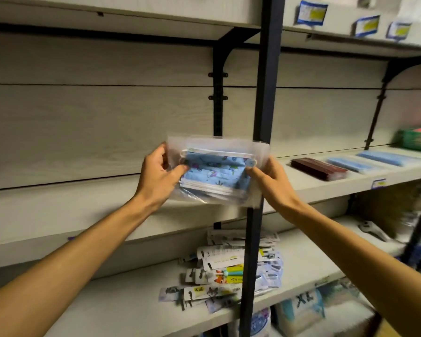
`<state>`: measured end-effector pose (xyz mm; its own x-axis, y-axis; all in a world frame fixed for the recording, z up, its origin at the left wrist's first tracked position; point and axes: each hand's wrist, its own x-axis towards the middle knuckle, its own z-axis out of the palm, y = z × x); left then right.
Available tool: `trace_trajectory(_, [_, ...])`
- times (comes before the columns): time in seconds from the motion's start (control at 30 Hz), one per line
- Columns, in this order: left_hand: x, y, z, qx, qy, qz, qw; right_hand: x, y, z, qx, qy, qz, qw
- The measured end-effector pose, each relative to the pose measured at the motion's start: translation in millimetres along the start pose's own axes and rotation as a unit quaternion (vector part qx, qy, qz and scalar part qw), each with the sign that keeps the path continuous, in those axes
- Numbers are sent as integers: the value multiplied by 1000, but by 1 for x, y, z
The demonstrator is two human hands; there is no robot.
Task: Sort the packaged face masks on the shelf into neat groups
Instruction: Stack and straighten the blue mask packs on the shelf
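Currently a clear bag of blue patterned masks (216, 172) is held up between both hands, in front of the dark upright post (267, 69) and above the front edge of the middle shelf (83, 215). Its left edge is pinched by the left hand (159, 173), thumb in front and fingers curled behind. Its right edge is pinched by the right hand (269, 177) in the same way. Beyond the right hand, a dark red pack (317, 168) and two light blue packs (372, 161) are laid side by side on the same shelf. Below the hands, a loose heap of carded packets (229, 271) is spread on the lower shelf (131, 300).
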<state>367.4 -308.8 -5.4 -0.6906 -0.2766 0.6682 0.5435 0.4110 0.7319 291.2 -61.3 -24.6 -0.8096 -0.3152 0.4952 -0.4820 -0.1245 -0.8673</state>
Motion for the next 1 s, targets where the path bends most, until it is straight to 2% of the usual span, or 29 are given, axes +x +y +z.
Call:
trace_trajectory(0.23, [-33, 24, 98, 19, -75, -47, 996, -27, 3, -105, -56, 51, -23, 997])
trace_trajectory(0.3, [-40, 33, 131, -2, -69, -84, 994, -28, 4, -140, -74, 75, -28, 994])
trace_trajectory(0.37, [-51, 40, 169, -64, -22, -128, 989, -26, 5, -176, -76, 107, -21, 991])
trace_trajectory(0.47, [-73, 50, 231, -128, 28, -224, 966, -22, 11, -220, -34, 144, 16, 989])
trace_trajectory(0.63, [-77, 57, 331, -226, -47, -331, 915, -14, 30, -242, 92, 204, 102, 969])
trace_trajectory(0.73, [-48, 48, 378, -263, 9, -355, 897, -9, 45, -237, 145, 230, 123, 954])
trace_trajectory(0.87, [-12, 19, 397, -155, 111, -374, 908, 5, 67, -227, 171, 219, 170, 945])
trace_trajectory(0.93, [3, 4, 393, -103, 118, -365, 918, 14, 75, -225, 176, 188, 193, 947])
trace_trajectory(1.0, [24, -10, 383, -76, 92, -366, 923, 27, 80, -229, 157, 163, 203, 953])
